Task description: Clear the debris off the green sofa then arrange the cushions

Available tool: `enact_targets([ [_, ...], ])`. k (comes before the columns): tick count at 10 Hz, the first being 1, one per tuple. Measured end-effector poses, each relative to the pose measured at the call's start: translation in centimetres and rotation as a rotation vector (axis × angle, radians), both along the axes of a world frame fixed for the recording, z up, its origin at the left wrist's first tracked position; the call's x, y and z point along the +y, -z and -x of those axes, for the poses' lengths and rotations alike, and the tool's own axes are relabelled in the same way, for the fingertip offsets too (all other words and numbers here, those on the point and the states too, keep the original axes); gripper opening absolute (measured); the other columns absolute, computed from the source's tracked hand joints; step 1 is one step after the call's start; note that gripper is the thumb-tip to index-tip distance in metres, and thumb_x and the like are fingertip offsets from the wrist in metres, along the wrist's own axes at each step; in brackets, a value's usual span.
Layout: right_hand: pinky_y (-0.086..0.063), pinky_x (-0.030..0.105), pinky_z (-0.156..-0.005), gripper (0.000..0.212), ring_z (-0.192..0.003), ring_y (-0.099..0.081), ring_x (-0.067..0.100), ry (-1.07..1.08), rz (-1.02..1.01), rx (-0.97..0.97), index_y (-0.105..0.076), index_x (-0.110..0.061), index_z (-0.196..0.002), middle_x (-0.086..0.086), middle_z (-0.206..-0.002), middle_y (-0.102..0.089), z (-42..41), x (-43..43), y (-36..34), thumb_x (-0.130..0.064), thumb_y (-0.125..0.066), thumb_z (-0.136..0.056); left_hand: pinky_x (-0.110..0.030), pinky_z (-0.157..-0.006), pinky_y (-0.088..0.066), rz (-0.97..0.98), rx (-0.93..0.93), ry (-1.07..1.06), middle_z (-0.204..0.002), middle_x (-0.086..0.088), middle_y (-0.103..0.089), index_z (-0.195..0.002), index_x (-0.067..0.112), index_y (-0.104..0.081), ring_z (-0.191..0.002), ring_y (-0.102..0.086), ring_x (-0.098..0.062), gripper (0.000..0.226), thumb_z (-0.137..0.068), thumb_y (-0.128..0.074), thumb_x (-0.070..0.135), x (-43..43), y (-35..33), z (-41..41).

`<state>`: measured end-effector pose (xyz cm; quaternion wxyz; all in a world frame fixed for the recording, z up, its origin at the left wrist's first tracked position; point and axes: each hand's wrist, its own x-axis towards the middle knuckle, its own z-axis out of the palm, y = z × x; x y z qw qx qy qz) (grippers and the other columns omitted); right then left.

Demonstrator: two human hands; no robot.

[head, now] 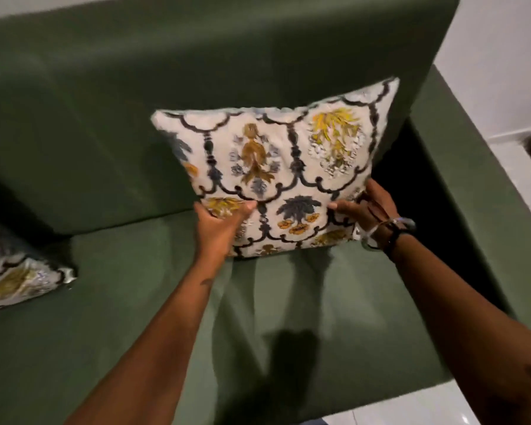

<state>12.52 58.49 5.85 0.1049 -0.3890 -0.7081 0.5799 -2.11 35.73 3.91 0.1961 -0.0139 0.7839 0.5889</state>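
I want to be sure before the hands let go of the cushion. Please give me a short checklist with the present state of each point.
1. Both hands grip the cream floral square cushion: ok; left hand and right hand hold its lower corners.
2. Cushion leans on the green fabric sofa's backrest: ok, upright near the right armrest.
3. Lower edge rests on the seat: cannot tell.
4. Visible seat free of debris: ok.
5. Second floral cushion arranged: not ok; it lies flat at the left edge.
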Motion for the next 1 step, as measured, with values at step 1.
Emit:
enact_targets([
  [1, -0.043, 0.046, -0.108, 0.067, -0.124, -0.053, 0.022, 0.121, -0.159, -0.049, -0.047, -0.019, -0.135, 0.010, -0.135, -0.058, -1.72, -3.35, -1.51, -0.018, -0.079, -0.076, -0.036, -0.100, -0.049, 0.116, -0.002, 0.020, -0.135, -0.002, -0.058, -0.135, 0.027, -0.038, -0.122, -0.058, -0.021, 0.108, -0.046, -0.073, 0.078, -2.32, -1.55, -1.61],
])
